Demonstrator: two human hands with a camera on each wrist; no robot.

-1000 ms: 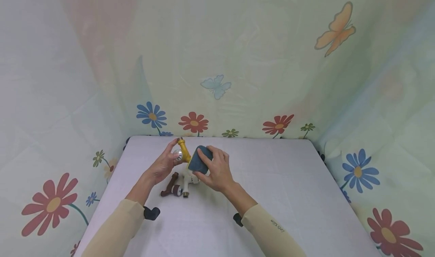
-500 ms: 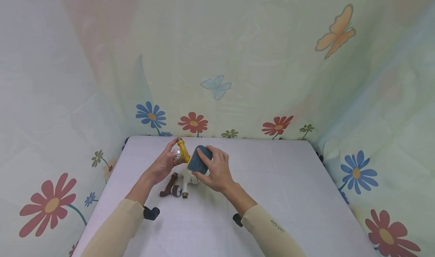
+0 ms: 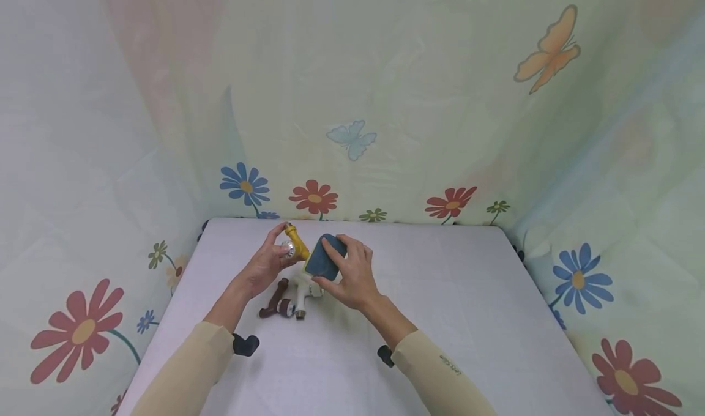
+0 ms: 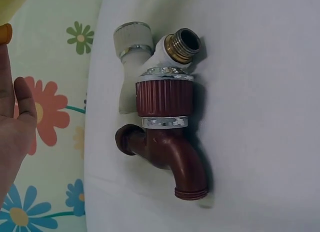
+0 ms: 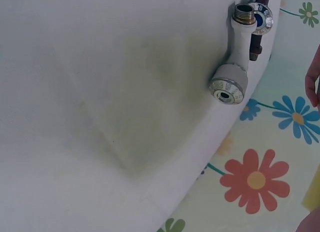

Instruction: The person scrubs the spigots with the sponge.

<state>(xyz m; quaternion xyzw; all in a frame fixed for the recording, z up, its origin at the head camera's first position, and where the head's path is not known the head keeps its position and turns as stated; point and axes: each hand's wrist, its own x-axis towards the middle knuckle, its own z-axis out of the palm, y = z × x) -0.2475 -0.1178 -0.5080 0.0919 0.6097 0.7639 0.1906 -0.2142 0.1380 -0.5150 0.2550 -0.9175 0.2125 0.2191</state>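
Note:
My left hand (image 3: pixel 266 269) holds a yellow tap (image 3: pixel 298 245) with a silver knob, raised above the table. Fingers reach its upper end, and the thumb lies by the knob. In my right hand (image 3: pixel 355 276) is a sponge (image 3: pixel 322 262), dark blue-grey on the face toward me with a yellow edge. The sponge's left edge comes right up to the tap's lower end. Below the hands, a brown tap (image 4: pixel 167 147) and a white tap (image 5: pixel 240 50) lie close together on the table. Only a little of each hand shows in the wrist views.
A white cloth covers the table (image 3: pixel 440 306). Fabric walls (image 3: pixel 418 98) printed with flowers and butterflies stand at the back and both sides. Black bands or mounts (image 3: pixel 245 345) sit under the wrists.
The yellow tap's upper end has tipped slightly left in my left hand. The sponge has shifted a little up and right. The two taps on the table stay put.

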